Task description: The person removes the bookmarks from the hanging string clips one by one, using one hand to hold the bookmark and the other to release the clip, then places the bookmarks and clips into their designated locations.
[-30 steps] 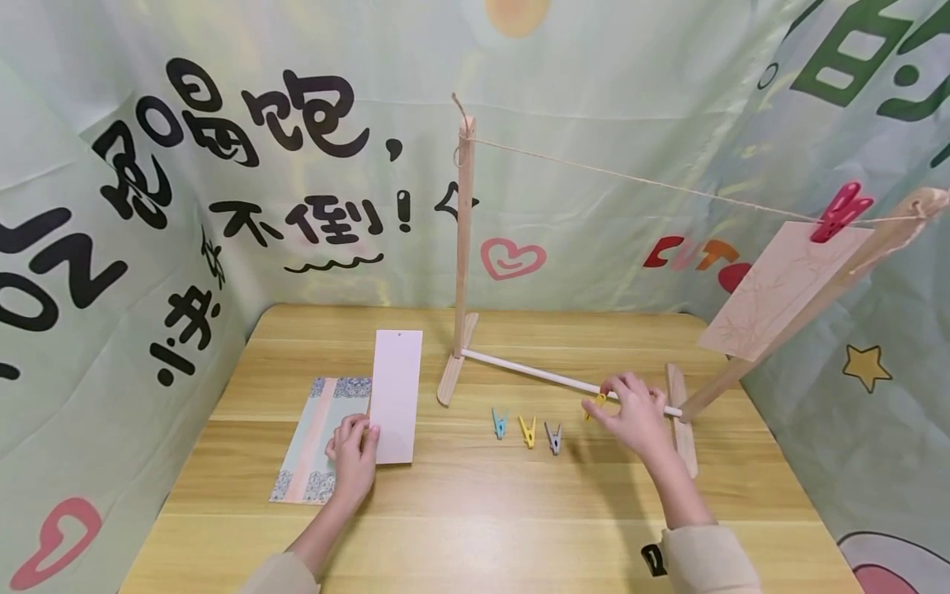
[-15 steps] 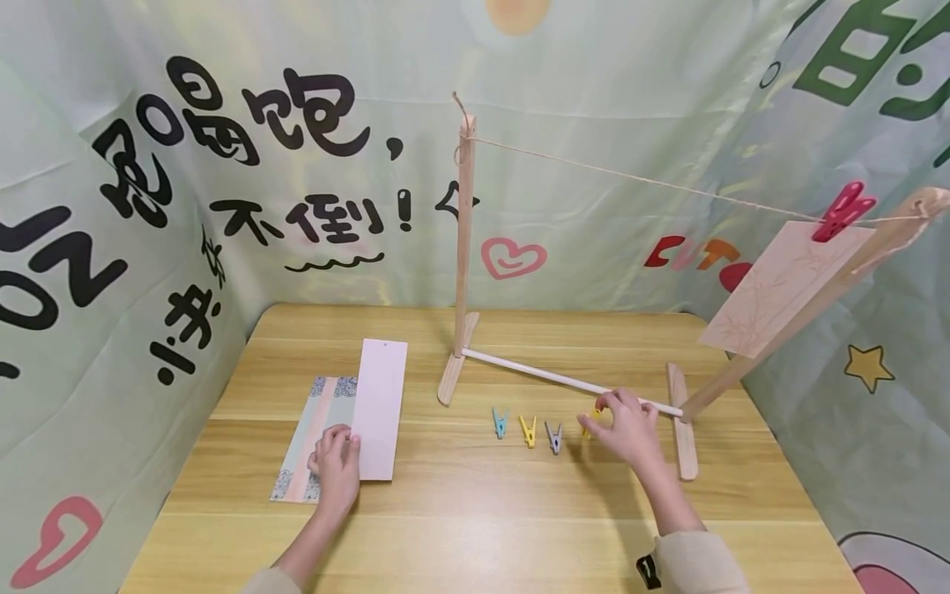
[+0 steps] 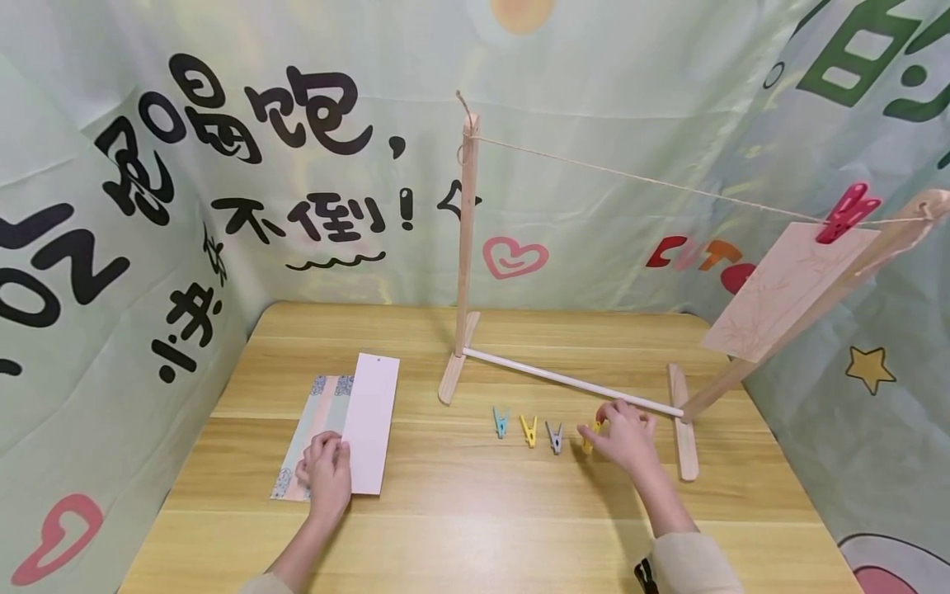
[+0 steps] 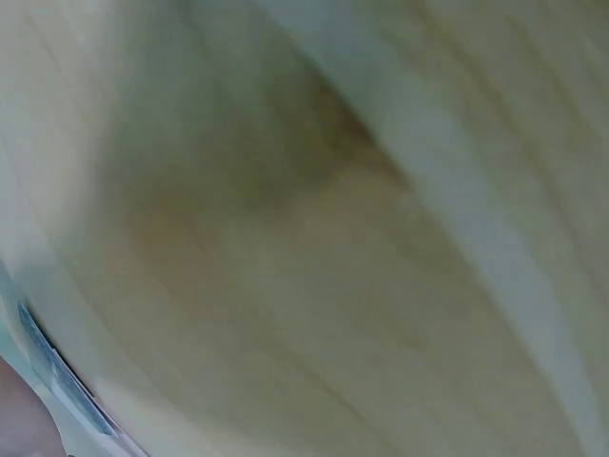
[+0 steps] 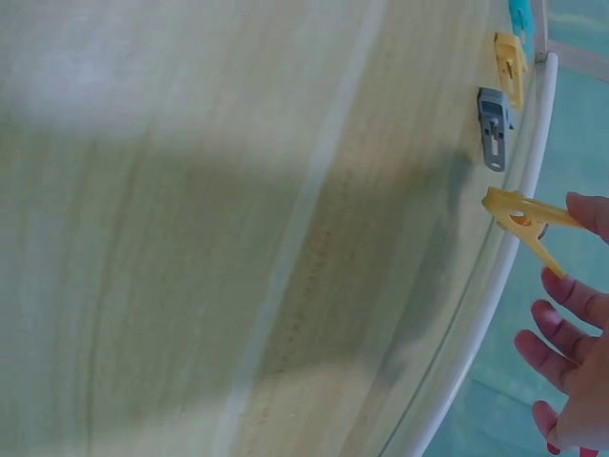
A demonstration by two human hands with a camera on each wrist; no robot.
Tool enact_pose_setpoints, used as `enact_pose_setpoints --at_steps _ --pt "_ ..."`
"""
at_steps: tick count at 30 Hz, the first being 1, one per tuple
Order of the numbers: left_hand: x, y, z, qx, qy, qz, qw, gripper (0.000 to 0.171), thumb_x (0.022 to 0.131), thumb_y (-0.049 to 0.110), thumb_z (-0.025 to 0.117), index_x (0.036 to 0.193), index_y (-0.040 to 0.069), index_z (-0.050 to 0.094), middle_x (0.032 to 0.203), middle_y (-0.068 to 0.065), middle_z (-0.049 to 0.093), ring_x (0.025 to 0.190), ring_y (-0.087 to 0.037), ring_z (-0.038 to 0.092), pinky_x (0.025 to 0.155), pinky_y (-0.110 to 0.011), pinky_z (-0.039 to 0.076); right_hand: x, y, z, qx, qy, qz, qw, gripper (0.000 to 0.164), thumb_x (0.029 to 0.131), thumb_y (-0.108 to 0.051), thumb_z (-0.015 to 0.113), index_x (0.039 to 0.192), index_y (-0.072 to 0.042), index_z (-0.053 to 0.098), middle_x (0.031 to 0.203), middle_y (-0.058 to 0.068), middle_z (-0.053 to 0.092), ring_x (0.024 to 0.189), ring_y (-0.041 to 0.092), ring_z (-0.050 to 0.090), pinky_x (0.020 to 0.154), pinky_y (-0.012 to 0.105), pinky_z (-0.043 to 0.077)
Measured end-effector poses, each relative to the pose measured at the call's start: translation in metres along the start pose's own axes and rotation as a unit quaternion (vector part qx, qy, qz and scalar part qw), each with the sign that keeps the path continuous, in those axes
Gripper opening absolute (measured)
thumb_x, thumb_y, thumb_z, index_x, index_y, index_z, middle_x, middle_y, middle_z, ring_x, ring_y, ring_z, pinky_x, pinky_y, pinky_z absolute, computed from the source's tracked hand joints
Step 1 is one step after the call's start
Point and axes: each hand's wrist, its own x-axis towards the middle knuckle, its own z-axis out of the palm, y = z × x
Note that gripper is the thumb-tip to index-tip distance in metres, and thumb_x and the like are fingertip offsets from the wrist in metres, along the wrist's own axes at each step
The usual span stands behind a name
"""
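Observation:
My left hand holds a long pale card by its lower left edge; the card has a small hole near the top. It partly covers a patterned card with a pink stripe and lacy blue ends. In the right wrist view, my right hand pinches a yellow clothespin by its handles, thumb on one and a finger on the other. Left of that hand, a blue clothespin, another yellow clothespin and a grey clothespin lie in a row on the table.
Behind stands a wooden frame with a white bottom rod and a string along the top. A pink clothespin hangs a printed card at the right. A small black object shows beside the right sleeve.
My left hand has drawn the pale card left and nearer, further over the patterned card. My right hand has shifted slightly nearer and left with the yellow clothespin, away from the rod.

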Motion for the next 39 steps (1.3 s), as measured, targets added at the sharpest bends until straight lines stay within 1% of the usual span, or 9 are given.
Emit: enact_pose_setpoints --at_steps 4,10,14,24,30,35,39 --pt "0.000 -0.004 -0.001 0.021 0.006 -0.004 0.9998 0.013 0.088 0.001 0.051 0.077 -0.006 0.057 0.103 -0.020 0.048 0.099 -0.039 0.038 0.091 -0.059 0.007 -0.001 0.001 0.004 -0.015 -0.006 0.007 1.000 0.036 0.078 -0.041 0.066 0.082 -0.007 0.058 0.104 0.018 0.056 0.103 0.041 0.048 0.089 0.061 0.019" --pt "-0.001 -0.007 -0.003 0.034 0.009 -0.010 0.9993 0.013 0.087 0.000 0.052 0.078 -0.007 0.058 0.102 -0.020 0.048 0.100 -0.040 0.038 0.091 -0.060 0.008 -0.002 0.002 0.008 -0.028 -0.024 0.020 0.999 0.037 0.078 -0.042 0.065 0.082 -0.006 0.059 0.095 0.013 0.055 0.098 0.038 0.048 0.089 0.061 0.019" --pt "-0.003 -0.007 -0.005 0.043 0.014 -0.013 0.9989 0.011 0.086 0.000 0.053 0.080 -0.009 0.058 0.102 -0.021 0.048 0.100 -0.040 0.037 0.090 -0.060 0.008 -0.002 0.002 0.010 -0.039 -0.032 0.028 0.998 0.038 0.078 -0.043 0.064 0.083 -0.005 0.059 0.095 0.013 0.054 0.096 0.037 0.048 0.089 0.061 0.019" --pt "-0.002 -0.010 -0.008 0.066 0.009 -0.027 0.9975 0.015 0.086 0.001 0.052 0.079 -0.009 0.059 0.102 -0.021 0.048 0.100 -0.040 0.037 0.089 -0.058 0.010 0.000 0.002 0.021 -0.035 -0.027 0.042 0.998 0.042 0.080 -0.045 0.062 0.084 -0.004 0.060 0.089 0.012 0.054 0.093 0.036 0.049 0.090 0.062 0.018" --pt "0.000 -0.013 -0.010 0.085 0.009 -0.041 0.9955 0.018 0.087 0.004 0.051 0.077 -0.009 0.059 0.101 -0.021 0.047 0.101 -0.040 0.035 0.088 -0.058 0.010 0.001 0.002 0.028 -0.030 -0.026 0.052 0.998 0.045 0.081 -0.046 0.061 0.086 -0.002 0.061 0.094 0.015 0.055 0.097 0.039 0.048 0.091 0.064 0.016" --pt "0.003 -0.015 -0.010 0.102 -0.003 -0.059 0.9930 0.019 0.087 0.007 0.051 0.077 -0.007 0.060 0.102 -0.019 0.047 0.103 -0.040 0.034 0.088 -0.059 0.009 0.002 0.001 0.031 -0.027 -0.033 0.062 0.997 0.044 0.082 -0.046 0.060 0.088 -0.001 0.062 0.101 0.019 0.055 0.103 0.041 0.046 0.092 0.065 0.014" --pt "0.004 -0.015 -0.011 0.119 -0.015 -0.072 0.9902 0.020 0.087 0.008 0.051 0.076 -0.006 0.060 0.102 -0.019 0.047 0.103 -0.039 0.034 0.087 -0.058 0.010 0.002 -0.001 0.033 -0.033 -0.037 0.064 0.997 0.044 0.083 -0.045 0.059 0.088 -0.002 0.062 0.104 0.021 0.055 0.105 0.041 0.046 0.093 0.065 0.015"
